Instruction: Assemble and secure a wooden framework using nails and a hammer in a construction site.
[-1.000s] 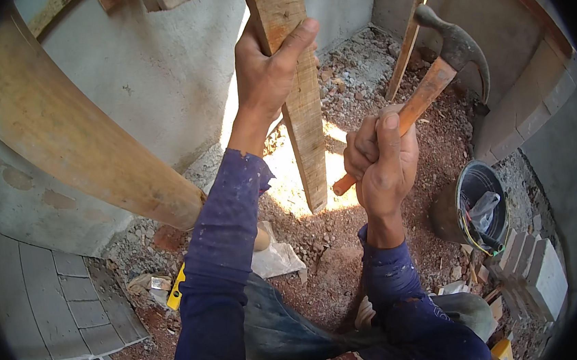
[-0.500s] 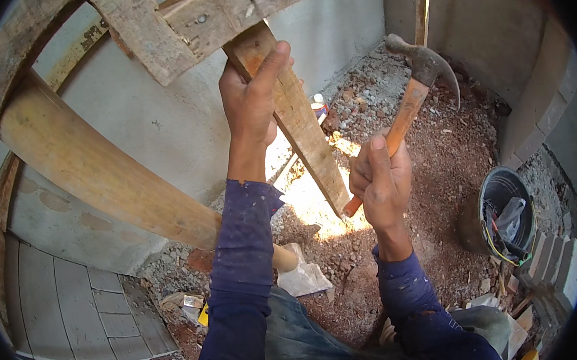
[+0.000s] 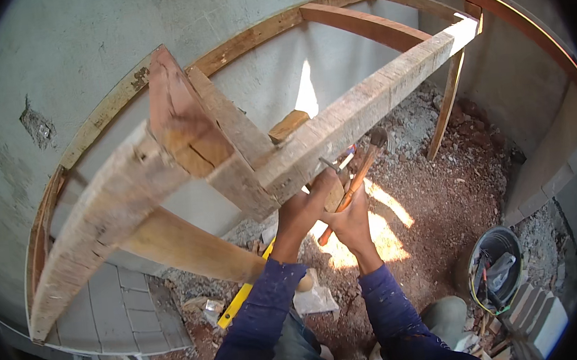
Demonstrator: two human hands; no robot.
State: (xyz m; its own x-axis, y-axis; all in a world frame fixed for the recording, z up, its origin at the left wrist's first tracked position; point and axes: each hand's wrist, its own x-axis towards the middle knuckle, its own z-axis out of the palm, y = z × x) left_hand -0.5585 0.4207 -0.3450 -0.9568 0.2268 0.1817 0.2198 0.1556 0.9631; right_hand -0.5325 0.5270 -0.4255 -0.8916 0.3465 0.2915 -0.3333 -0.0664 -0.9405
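My left hand [image 3: 300, 214] is closed around an upright wooden plank [image 3: 333, 195] just under the near timber beam [image 3: 378, 103]. A short wood end [image 3: 289, 125], probably the same plank's top, shows behind the beam. In my right hand [image 3: 353, 226], close beside the left, is a claw hammer [image 3: 359, 179] with an orange wooden handle, its head pointing up and away. The right hand also seems to press against the plank. A bent-looking nail [image 3: 329, 164] sticks out of the beam's near face, above my hands. The plank's lower part is hidden by my hands.
The timber frame runs along a grey wall [image 3: 233, 20], with a thick post [image 3: 184, 240] slanting down at the left. A yellow spirit level [image 3: 236, 305] leans by my left forearm. At the right stand a black bucket [image 3: 476, 266] of tools and stacked tiles [image 3: 537, 316]. Rubble covers the ground.
My view has risen, so the frame's top now shows. The right hand and hammer have come in beside the left hand at the plank. The plank's top now seems to reach above the beam.
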